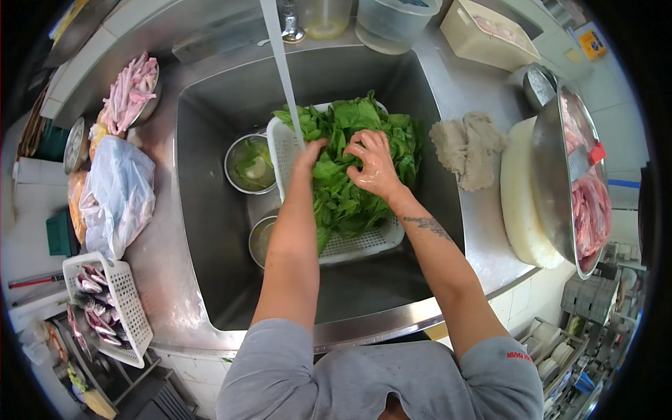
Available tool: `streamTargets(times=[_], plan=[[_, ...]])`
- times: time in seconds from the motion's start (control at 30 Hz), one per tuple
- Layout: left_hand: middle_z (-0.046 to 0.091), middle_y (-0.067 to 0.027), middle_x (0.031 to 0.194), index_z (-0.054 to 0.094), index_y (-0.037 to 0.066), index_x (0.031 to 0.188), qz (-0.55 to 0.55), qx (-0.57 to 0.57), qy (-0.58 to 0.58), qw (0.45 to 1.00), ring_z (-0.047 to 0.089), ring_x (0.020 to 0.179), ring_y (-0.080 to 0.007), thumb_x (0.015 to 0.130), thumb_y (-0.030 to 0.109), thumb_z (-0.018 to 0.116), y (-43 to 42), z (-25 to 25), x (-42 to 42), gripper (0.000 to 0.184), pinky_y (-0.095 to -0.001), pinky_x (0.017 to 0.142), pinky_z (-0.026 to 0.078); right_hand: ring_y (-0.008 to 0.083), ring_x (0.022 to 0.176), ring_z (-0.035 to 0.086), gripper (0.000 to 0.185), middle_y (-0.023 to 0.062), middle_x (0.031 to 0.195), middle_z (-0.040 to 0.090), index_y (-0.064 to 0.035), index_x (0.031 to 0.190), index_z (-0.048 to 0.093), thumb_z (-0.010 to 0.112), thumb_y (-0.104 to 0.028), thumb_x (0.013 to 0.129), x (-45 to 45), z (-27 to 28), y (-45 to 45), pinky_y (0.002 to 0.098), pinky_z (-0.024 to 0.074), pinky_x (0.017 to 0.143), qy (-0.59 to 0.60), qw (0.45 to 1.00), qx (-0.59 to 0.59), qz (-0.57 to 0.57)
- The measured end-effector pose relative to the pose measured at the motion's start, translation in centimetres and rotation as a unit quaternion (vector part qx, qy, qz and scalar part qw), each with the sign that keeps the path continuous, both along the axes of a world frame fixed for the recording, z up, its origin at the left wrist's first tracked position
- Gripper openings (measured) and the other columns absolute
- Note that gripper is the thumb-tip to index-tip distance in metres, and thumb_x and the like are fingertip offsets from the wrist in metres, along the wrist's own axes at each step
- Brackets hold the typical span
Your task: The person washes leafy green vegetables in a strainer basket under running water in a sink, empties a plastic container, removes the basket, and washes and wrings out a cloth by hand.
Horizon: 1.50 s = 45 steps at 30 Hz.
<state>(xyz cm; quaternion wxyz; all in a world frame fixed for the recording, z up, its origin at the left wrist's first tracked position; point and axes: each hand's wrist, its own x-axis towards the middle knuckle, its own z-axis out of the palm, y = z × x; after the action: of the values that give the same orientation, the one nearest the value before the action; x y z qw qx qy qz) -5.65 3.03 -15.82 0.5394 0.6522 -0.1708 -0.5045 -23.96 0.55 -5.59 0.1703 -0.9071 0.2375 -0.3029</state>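
A heap of leafy greens [364,122] fills a white perforated basket [281,150] in the steel sink [357,290]. My right hand [374,164] rests on top of the leaves, wet, its fingers apart and slightly curled. At the basket's left side, my left hand [309,157] reaches in against the greens; leaves hide most of its fingers, so its grip does not show. A stream of water [280,63] falls from above onto the leaves beside my left hand.
Inside the sink on the left are two metal bowls, one bowl [250,164] with green scraps. A grey cloth [467,148] lies right, near a large bowl of raw meat [589,210]. Left stand a plastic bag [117,192] and a basket of fish [133,308].
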Motion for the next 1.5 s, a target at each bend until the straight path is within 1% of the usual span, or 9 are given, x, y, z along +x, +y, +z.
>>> streamTargets(times=[0.1, 0.53, 0.8, 0.87, 0.97, 1.03, 1.1, 1.27, 1.5], plan=[[0.058, -0.0128, 0.100, 0.050, 0.004, 0.115, -0.041, 0.041, 0.016, 0.998, 0.055, 0.092, -0.0219, 0.072, 0.023, 0.063, -1.1, -0.1, -0.7, 0.049, -0.0366, 0.073, 0.044, 0.0292, 0.101, 0.043, 0.023, 0.0100, 0.093, 0.048, -0.0055, 0.078, 0.055, 0.056, -0.005, 0.055, -0.4, -0.4, 0.1, 0.0439, 0.0304, 0.091, -0.015, 1.000, 0.017, -0.010], [0.062, -0.0193, 0.098, 0.058, 0.000, 0.104, -0.149, 0.018, -0.275, 0.950, 0.059, 0.094, -0.0320, 0.067, 0.022, 0.065, 3.2, 4.1, -0.4, 0.044, -0.0372, 0.077, 0.047, 0.0291, 0.093, 0.044, 0.020, 0.0109, 0.087, 0.046, -0.0060, 0.077, 0.049, 0.053, -0.001, 0.058, 0.9, 0.7, 2.0, 0.0412, 0.0324, 0.086, -0.124, 0.992, 0.017, 0.009], [0.060, -0.0239, 0.099, 0.059, -0.001, 0.103, -0.218, 0.144, -0.418, 0.870, 0.058, 0.096, -0.0357, 0.071, 0.020, 0.059, 0.9, 5.6, 4.7, 0.039, -0.0411, 0.081, 0.046, 0.0292, 0.097, 0.048, 0.023, 0.0114, 0.093, 0.053, -0.0068, 0.084, 0.055, 0.051, 0.000, 0.062, 7.9, 1.1, 0.2, 0.0411, 0.0322, 0.091, -0.048, 0.996, 0.044, -0.056], [0.059, -0.0253, 0.100, 0.058, -0.003, 0.104, -0.115, 0.186, -0.549, 0.806, 0.058, 0.095, -0.0356, 0.073, 0.022, 0.058, 2.5, 8.7, 4.3, 0.041, -0.0423, 0.081, 0.046, 0.0292, 0.097, 0.049, 0.025, 0.0105, 0.094, 0.055, -0.0084, 0.087, 0.058, 0.053, -0.001, 0.062, 10.0, 1.2, 0.0, 0.0401, 0.0345, 0.091, -0.078, 0.996, 0.001, -0.041], [0.059, -0.0258, 0.100, 0.056, -0.004, 0.104, -0.139, 0.214, -0.518, 0.817, 0.058, 0.095, -0.0358, 0.075, 0.025, 0.057, 6.6, 13.1, 3.2, 0.041, -0.0426, 0.082, 0.046, 0.0318, 0.096, 0.052, 0.024, 0.0138, 0.094, 0.058, -0.0069, 0.087, 0.060, 0.053, -0.002, 0.065, 13.0, 1.0, -1.1, 0.0389, 0.0403, 0.085, -0.038, 0.989, 0.126, 0.072], [0.060, -0.0263, 0.094, 0.056, -0.004, 0.101, -0.277, 0.243, -0.455, 0.811, 0.059, 0.093, -0.0368, 0.074, 0.033, 0.062, 9.2, 9.5, 2.4, 0.046, -0.0426, 0.080, 0.046, 0.0338, 0.093, 0.054, 0.021, 0.0160, 0.091, 0.060, -0.0049, 0.084, 0.061, 0.053, -0.002, 0.066, 13.8, 1.4, -0.9, 0.0396, 0.0434, 0.080, -0.039, 0.981, 0.165, 0.093], [0.057, -0.0238, 0.107, 0.047, -0.002, 0.114, -0.380, 0.263, -0.494, 0.736, 0.056, 0.099, -0.0373, 0.076, 0.051, 0.059, 13.4, 7.9, -2.6, 0.066, -0.0443, 0.084, 0.044, 0.0347, 0.089, 0.056, 0.018, 0.0176, 0.088, 0.061, -0.0035, 0.082, 0.062, 0.053, -0.002, 0.067, 13.8, 2.1, -0.8, 0.0400, 0.0454, 0.077, -0.032, 0.972, 0.204, 0.110], [0.059, -0.0183, 0.107, 0.050, 0.005, 0.113, -0.482, 0.246, -0.515, 0.665, 0.058, 0.097, -0.0336, 0.079, 0.023, 0.055, 17.7, 1.7, -7.3, 0.038, -0.0480, 0.081, 0.045, 0.0312, 0.082, 0.060, 0.017, 0.0166, 0.083, 0.063, -0.0029, 0.082, 0.063, 0.052, -0.001, 0.069, 11.3, 1.9, -1.1, 0.0376, 0.0473, 0.074, -0.021, 0.953, 0.289, 0.086], [0.064, -0.0092, 0.091, 0.066, 0.015, 0.086, -0.491, 0.146, -0.698, 0.501, 0.059, 0.094, -0.0251, 0.079, 0.014, 0.048, 9.7, 12.7, -2.4, 0.019, -0.0467, 0.088, 0.035, 0.0150, 0.068, 0.059, 0.016, 0.0088, 0.074, 0.063, -0.0012, 0.086, 0.062, 0.053, -0.002, 0.072, 3.8, 0.5, -2.6, 0.0278, 0.0467, 0.064, -0.066, 0.913, 0.401, 0.023]])
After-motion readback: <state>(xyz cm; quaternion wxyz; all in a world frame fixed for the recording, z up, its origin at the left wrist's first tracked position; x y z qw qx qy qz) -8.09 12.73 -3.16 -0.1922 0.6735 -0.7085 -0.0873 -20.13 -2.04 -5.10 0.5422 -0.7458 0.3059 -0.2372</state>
